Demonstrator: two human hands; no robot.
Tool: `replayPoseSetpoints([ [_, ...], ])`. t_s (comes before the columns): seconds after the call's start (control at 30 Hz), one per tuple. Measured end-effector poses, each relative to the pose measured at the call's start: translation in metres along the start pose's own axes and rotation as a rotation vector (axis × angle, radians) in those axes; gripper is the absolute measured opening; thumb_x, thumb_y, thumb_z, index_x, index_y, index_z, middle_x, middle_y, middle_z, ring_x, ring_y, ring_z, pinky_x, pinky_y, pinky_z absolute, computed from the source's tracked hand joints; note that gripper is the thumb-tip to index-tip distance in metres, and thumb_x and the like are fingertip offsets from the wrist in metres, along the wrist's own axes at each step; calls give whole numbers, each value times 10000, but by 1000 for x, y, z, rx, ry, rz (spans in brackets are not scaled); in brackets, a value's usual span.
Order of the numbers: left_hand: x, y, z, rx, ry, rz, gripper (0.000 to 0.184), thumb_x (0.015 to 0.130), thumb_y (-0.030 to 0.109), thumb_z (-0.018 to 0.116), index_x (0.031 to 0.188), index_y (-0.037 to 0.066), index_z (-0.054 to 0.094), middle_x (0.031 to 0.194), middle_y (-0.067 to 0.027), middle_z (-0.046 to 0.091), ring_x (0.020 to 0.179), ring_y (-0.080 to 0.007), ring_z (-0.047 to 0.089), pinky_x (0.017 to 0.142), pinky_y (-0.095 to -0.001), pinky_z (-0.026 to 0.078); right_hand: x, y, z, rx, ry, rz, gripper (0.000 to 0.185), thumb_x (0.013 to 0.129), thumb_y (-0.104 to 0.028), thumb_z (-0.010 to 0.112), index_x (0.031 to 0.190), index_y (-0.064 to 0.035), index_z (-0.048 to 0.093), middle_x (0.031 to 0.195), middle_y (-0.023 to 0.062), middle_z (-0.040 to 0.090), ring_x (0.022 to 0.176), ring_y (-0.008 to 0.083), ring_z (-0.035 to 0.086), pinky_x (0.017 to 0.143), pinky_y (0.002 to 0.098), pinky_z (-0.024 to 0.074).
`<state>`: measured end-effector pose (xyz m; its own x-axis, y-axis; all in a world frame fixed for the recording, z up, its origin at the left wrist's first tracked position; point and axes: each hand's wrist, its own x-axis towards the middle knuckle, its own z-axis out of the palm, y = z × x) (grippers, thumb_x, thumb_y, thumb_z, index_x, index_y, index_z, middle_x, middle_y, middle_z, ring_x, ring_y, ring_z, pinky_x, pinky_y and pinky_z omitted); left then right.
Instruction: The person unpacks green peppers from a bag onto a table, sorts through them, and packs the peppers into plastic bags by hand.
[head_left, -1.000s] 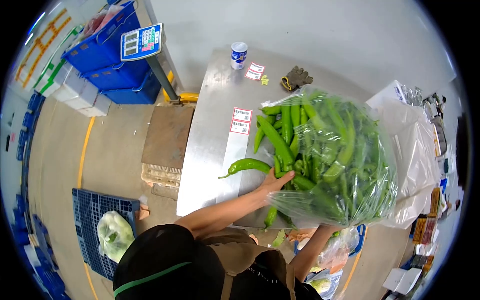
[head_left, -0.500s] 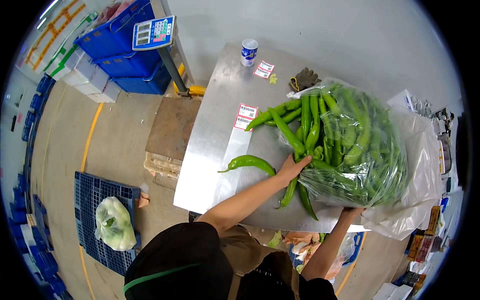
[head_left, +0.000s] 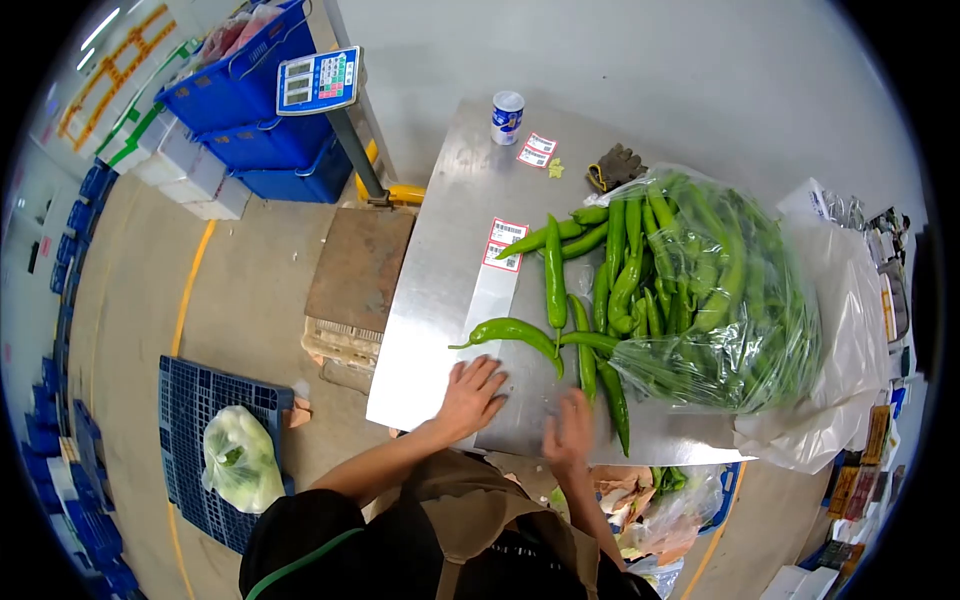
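A large clear plastic bag (head_left: 745,310) of long green peppers lies on its side on the metal table (head_left: 430,290), its mouth toward the left. Several peppers spill out of it, one curved pepper (head_left: 505,330) lying farthest left. My left hand (head_left: 472,398) is just below that curved pepper, fingers spread and holding nothing. My right hand (head_left: 570,430) is blurred, over the table's near edge beside the lower pepper tips. Whether its fingers are closed does not show.
Labels (head_left: 505,245), a blue-and-white can (head_left: 507,118) and a dark glove (head_left: 615,168) are on the table. White plastic (head_left: 830,340) lies right of the bag. Left are a scale display (head_left: 318,82), blue crates (head_left: 290,165) and a pallet (head_left: 215,385) with bagged vegetables (head_left: 240,460).
Both hands have let go of the peppers and bag and drawn back toward the near edge. More peppers lie outside the bag's mouth. The camera view has shifted slightly.
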<state>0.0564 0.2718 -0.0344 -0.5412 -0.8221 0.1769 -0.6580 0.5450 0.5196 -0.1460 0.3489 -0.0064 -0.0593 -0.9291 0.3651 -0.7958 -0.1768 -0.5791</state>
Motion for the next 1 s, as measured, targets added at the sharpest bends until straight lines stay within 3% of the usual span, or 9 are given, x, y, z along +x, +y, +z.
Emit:
replayPoseSetpoints([
  [0.07, -15, -8, -7, 163, -71, 27, 472, 862, 323, 574, 1278, 120, 483, 1387, -126, 388, 1274, -313, 362, 1004, -556, 267, 30, -19, 19, 58, -131, -102, 461, 750, -21, 620, 1200, -12, 522, 1284, 231, 427, 1194, 416, 415, 989, 510, 346],
  [0.17, -33, -24, -7, 227, -148, 40, 568, 887, 403, 512, 1390, 176, 379, 1465, -103, 293, 1354, -314, 248, 1043, -590, 194, 62, -23, 57, -161, -196, -215, 461, 768, -88, 630, 1217, -64, 530, 1320, 206, 399, 1243, 398, 362, 997, 553, 307],
  [0.23, -34, -23, -8, 267, -164, -18, 564, 894, 422, 488, 1392, 183, 374, 1474, -92, 279, 1367, -301, 225, 1065, -584, 163, 70, -6, 82, -276, -172, -191, 453, 787, -131, 618, 1231, -103, 534, 1329, 186, 398, 1268, 388, 331, 1002, 581, 275],
  [0.4, -46, -31, 4, 244, -149, -8, 629, 867, 398, 540, 1412, 158, 338, 1496, -133, 233, 1384, -342, 185, 1079, -584, 101, 64, 2, 89, -236, 69, -68, 415, 727, -72, 574, 1142, -64, 572, 1281, 220, 446, 1225, 396, 400, 1031, 518, 304],
  [0.53, -51, -43, 11, 285, -80, 95, 573, 896, 406, 496, 1376, 110, 392, 1468, -160, 280, 1360, -364, 221, 1055, -582, 149, 9, -47, 86, -292, 130, 13, 321, 763, -126, 577, 1075, -53, 591, 1265, 195, 470, 1191, 366, 439, 998, 489, 351],
  [0.7, -44, -46, -4, 221, -134, 189, 504, 897, 349, 502, 1298, 47, 453, 1386, -188, 376, 1295, -372, 314, 1026, -545, 224, -107, -98, 101, -52, 310, 187, 224, 720, -91, 568, 933, -28, 599, 946, 142, 557, 933, 315, 539, 837, 419, 409],
  [0.8, -31, -52, -13, 80, -146, 213, 458, 880, 262, 540, 1252, 4, 474, 1311, -218, 436, 1225, -381, 390, 1002, -485, 294, -181, -117, 104, 32, 229, 524, 229, 728, -73, 601, 953, -33, 608, 917, 120, 596, 881, 305, 576, 806, 395, 441],
  [0.93, -34, -4, -31, -13, -131, 333, 392, 861, 152, 561, 1195, -44, 498, 1184, -242, 506, 1088, -387, 487, 932, -428, 379, -238, -107, 112, -30, 426, 717, 185, 757, -87, 604, 937, -45, 619, 845, 115, 599, 825, 306, 573, 721, 394, 455],
  [1.0, -50, 38, -30, -142, -275, 339, 315, 865, 114, 557, 1144, -32, 537, 1063, -196, 567, 978, -328, 547, 868, -401, 424, -254, -91, 123, 30, 351, 876, 156, 773, -110, 595, 915, -48, 618, 834, 123, 598, 824, 315, 572, 697, 399, 459],
])
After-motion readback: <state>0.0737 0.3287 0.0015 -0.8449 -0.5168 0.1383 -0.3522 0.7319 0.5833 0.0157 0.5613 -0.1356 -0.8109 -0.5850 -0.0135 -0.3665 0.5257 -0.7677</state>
